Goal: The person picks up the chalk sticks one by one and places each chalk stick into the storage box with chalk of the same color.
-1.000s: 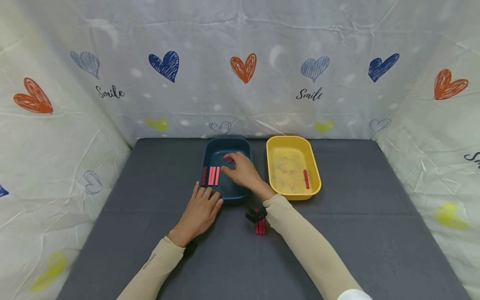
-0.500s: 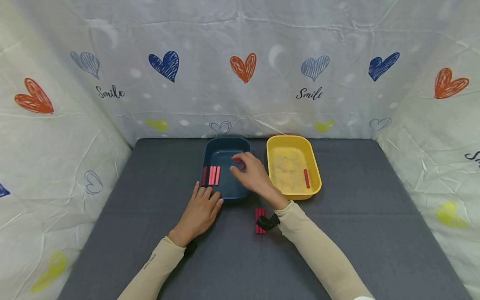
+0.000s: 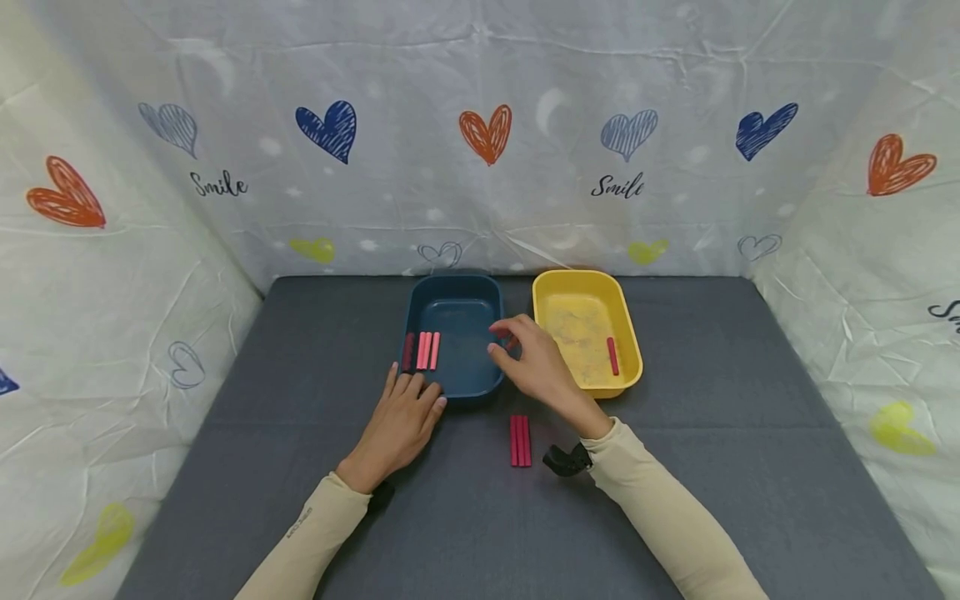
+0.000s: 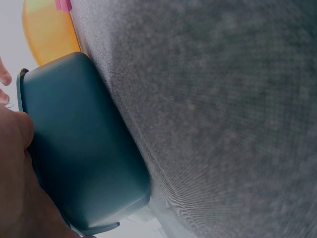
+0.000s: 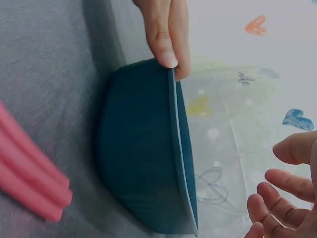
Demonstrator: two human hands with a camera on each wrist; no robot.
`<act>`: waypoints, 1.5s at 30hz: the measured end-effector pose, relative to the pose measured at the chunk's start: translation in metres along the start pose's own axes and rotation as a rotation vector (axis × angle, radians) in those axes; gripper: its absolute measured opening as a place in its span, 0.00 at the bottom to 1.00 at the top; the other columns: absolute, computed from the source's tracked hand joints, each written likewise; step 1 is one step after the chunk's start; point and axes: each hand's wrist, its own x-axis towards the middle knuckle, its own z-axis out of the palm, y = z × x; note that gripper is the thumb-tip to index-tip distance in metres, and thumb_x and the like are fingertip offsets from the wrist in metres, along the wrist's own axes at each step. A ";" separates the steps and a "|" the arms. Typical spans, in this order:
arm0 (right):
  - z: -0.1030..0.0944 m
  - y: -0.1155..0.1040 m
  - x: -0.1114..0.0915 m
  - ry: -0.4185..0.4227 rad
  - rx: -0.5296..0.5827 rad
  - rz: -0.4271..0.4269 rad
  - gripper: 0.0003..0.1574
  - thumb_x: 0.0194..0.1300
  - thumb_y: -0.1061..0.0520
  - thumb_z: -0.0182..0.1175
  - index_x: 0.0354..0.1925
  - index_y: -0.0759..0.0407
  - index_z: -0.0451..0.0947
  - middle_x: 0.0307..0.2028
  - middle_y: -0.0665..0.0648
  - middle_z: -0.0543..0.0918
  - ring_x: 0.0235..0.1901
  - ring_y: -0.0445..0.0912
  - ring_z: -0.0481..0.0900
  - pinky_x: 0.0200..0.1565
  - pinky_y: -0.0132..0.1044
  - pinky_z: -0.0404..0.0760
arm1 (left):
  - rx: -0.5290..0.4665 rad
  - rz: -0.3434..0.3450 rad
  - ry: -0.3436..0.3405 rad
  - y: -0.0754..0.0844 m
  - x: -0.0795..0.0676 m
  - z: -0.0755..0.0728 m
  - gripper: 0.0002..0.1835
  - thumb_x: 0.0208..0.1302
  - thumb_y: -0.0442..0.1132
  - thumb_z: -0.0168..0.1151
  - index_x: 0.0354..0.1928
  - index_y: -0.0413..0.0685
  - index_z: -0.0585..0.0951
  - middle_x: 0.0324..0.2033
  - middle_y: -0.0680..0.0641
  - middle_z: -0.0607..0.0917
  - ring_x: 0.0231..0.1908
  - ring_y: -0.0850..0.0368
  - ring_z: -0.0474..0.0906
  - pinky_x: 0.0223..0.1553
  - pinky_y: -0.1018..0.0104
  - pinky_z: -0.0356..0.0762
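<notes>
My left hand (image 3: 397, 427) grips the near left rim of a dark blue tray (image 3: 468, 379), fingers over the edge and thumb outside. Inside that tray lie several pink sticks (image 3: 428, 351) side by side, with a dark maroon stick (image 3: 408, 352) at the left wall. My right hand (image 3: 536, 358) hovers at the tray's right rim, near a yellow tray (image 3: 585, 279). Its fingers (image 5: 285, 210) are loosely bent, apart from the thumb, with nothing between them in the right wrist view. Three red-pink sticks (image 3: 520, 441) lie together on the table in front.
A single red stick (image 3: 612, 357) lies inside the yellow tray, near its right wall. Both trays stand at the back of a dark grey table (image 3: 337, 325). A white curtain (image 3: 405, 75) printed with hearts rises behind and at both sides.
My right hand has moved right and a little nearer, out of the blue tray to its right rim. The three sticks on the table are now uncovered. The left hand has stayed put.
</notes>
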 end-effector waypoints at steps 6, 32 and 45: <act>-0.009 0.005 -0.012 -0.001 -0.004 -0.009 0.18 0.68 0.53 0.60 0.53 0.58 0.79 0.46 0.58 0.81 0.43 0.53 0.80 0.47 0.48 0.81 | -0.002 -0.005 -0.002 -0.002 0.000 0.001 0.11 0.77 0.45 0.46 0.41 0.48 0.76 0.36 0.44 0.75 0.46 0.43 0.72 0.69 0.33 0.53; -0.043 0.052 -0.067 0.042 -0.360 -0.231 0.11 0.67 0.48 0.61 0.40 0.53 0.80 0.39 0.51 0.82 0.43 0.47 0.79 0.54 0.51 0.68 | -0.001 -0.010 -0.019 -0.001 -0.001 0.000 0.12 0.77 0.46 0.46 0.42 0.49 0.77 0.36 0.45 0.75 0.47 0.44 0.72 0.70 0.34 0.52; -0.064 0.081 -0.084 0.035 -0.544 -0.207 0.11 0.71 0.48 0.55 0.39 0.53 0.79 0.38 0.51 0.82 0.41 0.48 0.81 0.58 0.54 0.66 | 0.003 0.000 -0.014 -0.002 0.000 0.001 0.12 0.77 0.46 0.45 0.41 0.49 0.76 0.36 0.45 0.75 0.46 0.44 0.72 0.70 0.33 0.53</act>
